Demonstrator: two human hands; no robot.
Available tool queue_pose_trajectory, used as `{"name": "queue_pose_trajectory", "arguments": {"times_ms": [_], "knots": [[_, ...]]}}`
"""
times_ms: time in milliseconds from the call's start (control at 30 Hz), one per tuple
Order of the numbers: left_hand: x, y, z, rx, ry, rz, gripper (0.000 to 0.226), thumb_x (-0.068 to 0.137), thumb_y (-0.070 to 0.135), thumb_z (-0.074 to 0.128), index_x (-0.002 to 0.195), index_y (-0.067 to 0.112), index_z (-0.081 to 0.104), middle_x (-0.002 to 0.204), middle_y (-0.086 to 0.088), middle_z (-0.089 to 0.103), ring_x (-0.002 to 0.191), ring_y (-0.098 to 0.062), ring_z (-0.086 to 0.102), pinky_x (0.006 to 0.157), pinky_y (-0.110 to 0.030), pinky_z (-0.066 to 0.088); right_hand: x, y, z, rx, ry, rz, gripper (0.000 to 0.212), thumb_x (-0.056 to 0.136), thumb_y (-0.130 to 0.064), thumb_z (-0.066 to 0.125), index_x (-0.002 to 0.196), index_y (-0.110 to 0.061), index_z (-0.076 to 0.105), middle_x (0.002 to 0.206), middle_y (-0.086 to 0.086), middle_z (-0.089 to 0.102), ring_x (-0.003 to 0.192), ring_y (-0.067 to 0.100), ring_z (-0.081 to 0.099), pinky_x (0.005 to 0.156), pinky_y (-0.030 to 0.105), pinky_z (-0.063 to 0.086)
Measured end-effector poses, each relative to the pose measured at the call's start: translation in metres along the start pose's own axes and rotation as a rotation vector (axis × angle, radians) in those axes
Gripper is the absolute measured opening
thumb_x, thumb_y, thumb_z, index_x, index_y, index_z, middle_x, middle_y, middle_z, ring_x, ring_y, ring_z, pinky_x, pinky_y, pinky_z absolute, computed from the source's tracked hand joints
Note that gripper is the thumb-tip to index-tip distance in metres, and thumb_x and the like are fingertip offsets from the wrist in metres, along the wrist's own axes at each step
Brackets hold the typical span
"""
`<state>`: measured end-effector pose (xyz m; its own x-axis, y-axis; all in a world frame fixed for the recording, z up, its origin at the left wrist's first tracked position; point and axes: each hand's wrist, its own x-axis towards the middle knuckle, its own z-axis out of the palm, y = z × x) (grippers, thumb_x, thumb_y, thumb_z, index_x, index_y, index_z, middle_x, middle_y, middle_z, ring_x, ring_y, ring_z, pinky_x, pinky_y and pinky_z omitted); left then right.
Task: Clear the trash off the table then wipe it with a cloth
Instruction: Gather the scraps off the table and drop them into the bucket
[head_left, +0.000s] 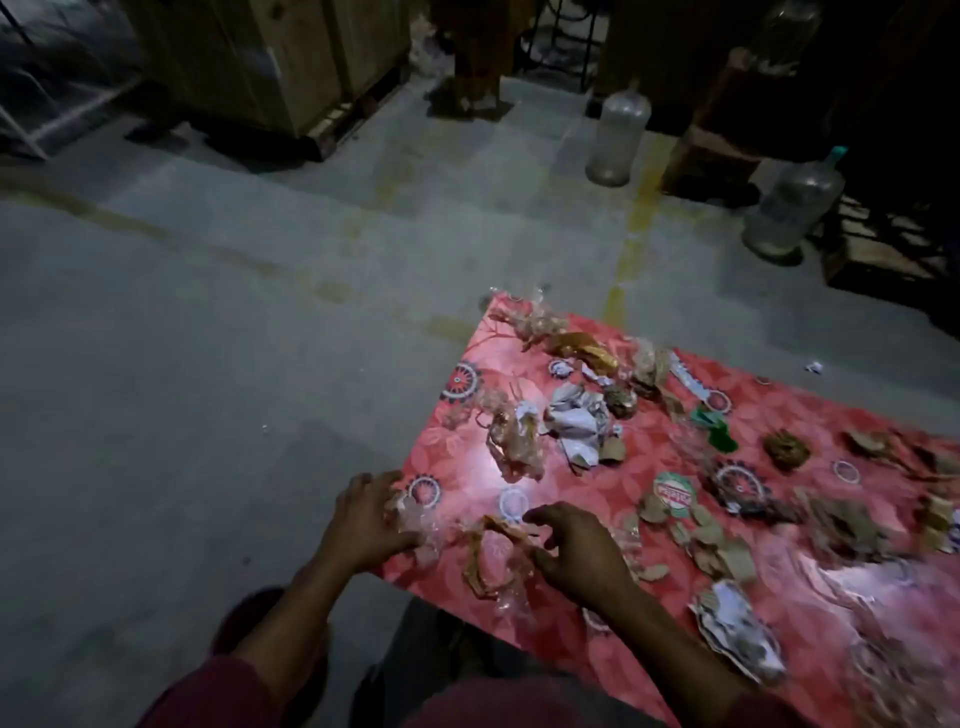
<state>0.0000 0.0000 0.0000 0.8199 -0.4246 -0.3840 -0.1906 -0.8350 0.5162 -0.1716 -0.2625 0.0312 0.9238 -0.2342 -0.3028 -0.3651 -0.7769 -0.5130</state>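
Crumpled trash (576, 423), paper scraps, clear wrappers and brown bits, is lying scattered all over the glossy red bench (810, 587) in front of me. My left hand (363, 519) is resting at the bench's near corner, fingers curling around a clear wrapper (410, 525). My right hand (582, 553) is hovering just beside it, fingers loosely bent over a torn brown-edged wrapper (493, 556), grasping nothing.

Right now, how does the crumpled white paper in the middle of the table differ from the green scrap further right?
The crumpled white paper is clearly the larger of the two; the green scrap is small. The paper is white with grey folds and bunched into a lump, while the scrap is bright green and lies flatter. The paper sits nearer the hands; the scrap lies further right. Both rest on the red table, untouched by either hand.
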Motion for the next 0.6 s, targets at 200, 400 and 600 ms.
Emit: {"name": "queue_pose_trajectory", "arguments": {"times_ms": [200, 400, 600], "knots": [[0.01, 0.014, 0.032, 0.087, -0.12, -0.121, 0.109, 0.049, 0.078, 0.073, 0.145, 0.039, 0.042, 0.156, -0.01, 0.027, 0.143, -0.036, 0.028, 0.114, -0.046, 0.037, 0.032, -0.006, 0.003, -0.024, -0.067, 0.012, 0.051, 0.086, -0.05, 0.067, 0.134, -0.034, 0.06, 0.125, -0.006, 0.064, 0.099, 0.016, 0.068, 0.08, 0.033, 0.056], [0.014, 0.042, 0.07, 0.172, 0.04, -0.1, 0.074, 0.067, 0.08, 0.065, 0.121, 0.031, 0.059, 0.132, -0.008, 0.041, 0.123, -0.033, 0.042, 0.098, -0.043, 0.048, 0.031, 0.006, 0.002, -0.134, -0.185, 0.008, 0.099, 0.071, -0.058, 0.075, 0.154, -0.041, 0.025, 0.154, -0.003, 0.036, 0.118, 0.026, 0.06, 0.08, 0.036, 0.055], [0.021, 0.077, 0.092, -0.089, 0.037, -0.023, 0.042, 0.081, 0.009, 0.066, 0.12, 0.023, 0.058, 0.121, -0.005, 0.049, 0.103, -0.027, 0.058, 0.072, -0.029, 0.044, 0.01, 0.006, 0.036, -0.245, -0.333, 0.025, 0.113, 0.066, -0.075, 0.069, 0.156, -0.044, 0.007, 0.169, 0.01, 0.002, 0.141, 0.036, 0.038, 0.093, 0.052, 0.056]]}}
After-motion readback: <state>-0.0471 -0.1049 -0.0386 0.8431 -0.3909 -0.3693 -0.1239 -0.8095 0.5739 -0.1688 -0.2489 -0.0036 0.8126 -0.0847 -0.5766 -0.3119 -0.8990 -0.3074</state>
